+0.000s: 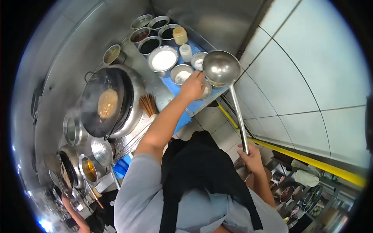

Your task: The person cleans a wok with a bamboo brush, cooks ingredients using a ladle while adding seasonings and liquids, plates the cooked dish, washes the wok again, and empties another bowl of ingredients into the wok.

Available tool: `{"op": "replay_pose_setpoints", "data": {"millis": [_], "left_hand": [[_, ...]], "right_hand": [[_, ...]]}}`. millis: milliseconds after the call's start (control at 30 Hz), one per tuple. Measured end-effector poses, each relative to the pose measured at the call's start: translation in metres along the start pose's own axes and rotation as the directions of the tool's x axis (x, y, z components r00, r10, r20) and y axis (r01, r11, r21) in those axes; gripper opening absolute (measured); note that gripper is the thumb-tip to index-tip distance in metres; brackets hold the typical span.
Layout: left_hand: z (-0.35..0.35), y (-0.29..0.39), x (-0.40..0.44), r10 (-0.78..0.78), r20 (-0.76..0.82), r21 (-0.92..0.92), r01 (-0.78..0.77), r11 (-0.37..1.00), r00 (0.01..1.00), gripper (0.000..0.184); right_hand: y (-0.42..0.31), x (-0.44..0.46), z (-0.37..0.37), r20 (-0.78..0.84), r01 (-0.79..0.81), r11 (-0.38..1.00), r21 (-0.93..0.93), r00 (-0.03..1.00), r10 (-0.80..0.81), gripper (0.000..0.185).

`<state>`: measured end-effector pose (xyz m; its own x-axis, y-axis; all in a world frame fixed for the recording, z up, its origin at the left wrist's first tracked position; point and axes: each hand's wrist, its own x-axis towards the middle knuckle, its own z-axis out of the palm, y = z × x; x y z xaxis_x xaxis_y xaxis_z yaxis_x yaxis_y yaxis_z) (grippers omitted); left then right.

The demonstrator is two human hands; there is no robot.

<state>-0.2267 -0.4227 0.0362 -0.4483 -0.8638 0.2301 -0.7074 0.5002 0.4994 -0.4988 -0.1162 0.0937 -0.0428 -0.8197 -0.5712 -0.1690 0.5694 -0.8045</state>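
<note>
My left hand [193, 86] reaches over the small metal bowls, its fingers drawn together beside the ladle's rim; what they pinch, if anything, is hidden. White powder lies in the bowl [181, 74] next to it. My right hand [252, 156] is wrapped round the end of a long handle. That handle belongs to a big steel ladle [221, 66], whose round bowl hangs over the edge of the seasoning bowls. On the left, a dark wok [91, 112] holds a pale brown, steaming mixture [107, 103].
Bowls of dark sauce [149, 46], a white-filled bowl [163, 59] and two jars [180, 35] stand at the back. A bamboo brush [148, 104] and perforated skimmer [102, 152] lie nearer. A yellow rail [311, 160] runs right. Another person's arm [75, 213] shows lower left.
</note>
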Motion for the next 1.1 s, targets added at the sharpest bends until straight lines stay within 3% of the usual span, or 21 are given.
{"op": "replay_pose_setpoints", "data": {"millis": [100, 200, 300, 400, 500, 533, 633, 733, 833, 933, 1033, 1100], "left_hand": [[0.029, -0.011, 0.061, 0.032, 0.212, 0.174, -0.07, 0.982, 0.977, 0.046], [0.035, -0.029, 0.097, 0.102, 0.31, 0.261, -0.188, 0.947, 0.945, 0.022], [0.026, -0.042, 0.104, 0.072, 0.006, 0.131, -0.072, 0.989, 0.997, 0.018], [0.01, -0.05, 0.1, -0.013, -0.031, 0.132, 0.017, 0.991, 0.999, 0.02], [-0.008, -0.044, 0.087, -0.129, -0.38, -0.056, 0.116, 0.992, 0.916, 0.022], [-0.014, -0.039, 0.08, -0.105, -0.46, -0.059, 0.088, 0.994, 0.882, 0.028], [0.001, -0.031, 0.047, -0.407, -0.312, -0.446, 0.246, 0.861, 0.859, 0.032], [0.039, -0.01, 0.026, -0.49, -0.201, -0.592, 0.293, 0.751, 0.848, 0.038], [0.088, -0.016, 0.013, -0.344, -0.229, -0.432, 0.221, 0.874, 0.911, 0.035], [0.085, 0.005, 0.01, -0.443, -0.194, -0.52, 0.291, 0.803, 0.875, 0.032], [0.118, -0.03, 0.008, -0.524, -0.221, -0.674, 0.259, 0.692, 0.823, 0.03], [0.092, -0.012, 0.009, -0.607, -0.173, -0.769, 0.279, 0.575, 0.775, 0.026]], "right_hand": [[0.038, -0.022, -0.001, -0.138, 0.031, 0.991, 0.13, 0.99, -0.012, 0.023], [0.043, -0.042, 0.012, -0.194, -0.002, 0.961, 0.276, 0.979, 0.058, 0.024], [0.052, -0.05, 0.017, -0.25, 0.02, 0.963, 0.267, 0.967, 0.049, 0.023], [0.059, -0.046, 0.015, -0.267, 0.041, 0.964, 0.264, 0.963, 0.032, 0.023], [0.056, -0.039, 0.012, -0.273, 0.029, 0.947, 0.319, 0.96, 0.063, 0.023], [0.056, -0.037, 0.01, -0.263, 0.025, 0.939, 0.343, 0.962, 0.07, 0.023], [0.05, -0.026, 0.006, -0.229, 0.001, 0.928, 0.372, 0.969, 0.091, 0.024], [0.041, -0.018, 0.0, -0.207, 0.012, 0.939, 0.344, 0.976, 0.063, 0.024], [0.043, -0.014, -0.002, -0.195, 0.012, 0.949, 0.314, 0.979, 0.052, 0.025], [0.038, -0.018, -0.004, -0.182, -0.012, 0.955, 0.297, 0.981, 0.069, 0.027], [0.036, -0.024, -0.005, -0.18, -0.007, 0.961, 0.276, 0.982, 0.058, 0.028], [0.041, -0.026, -0.007, -0.171, 0.001, 0.958, 0.288, 0.984, 0.051, 0.028]]}}
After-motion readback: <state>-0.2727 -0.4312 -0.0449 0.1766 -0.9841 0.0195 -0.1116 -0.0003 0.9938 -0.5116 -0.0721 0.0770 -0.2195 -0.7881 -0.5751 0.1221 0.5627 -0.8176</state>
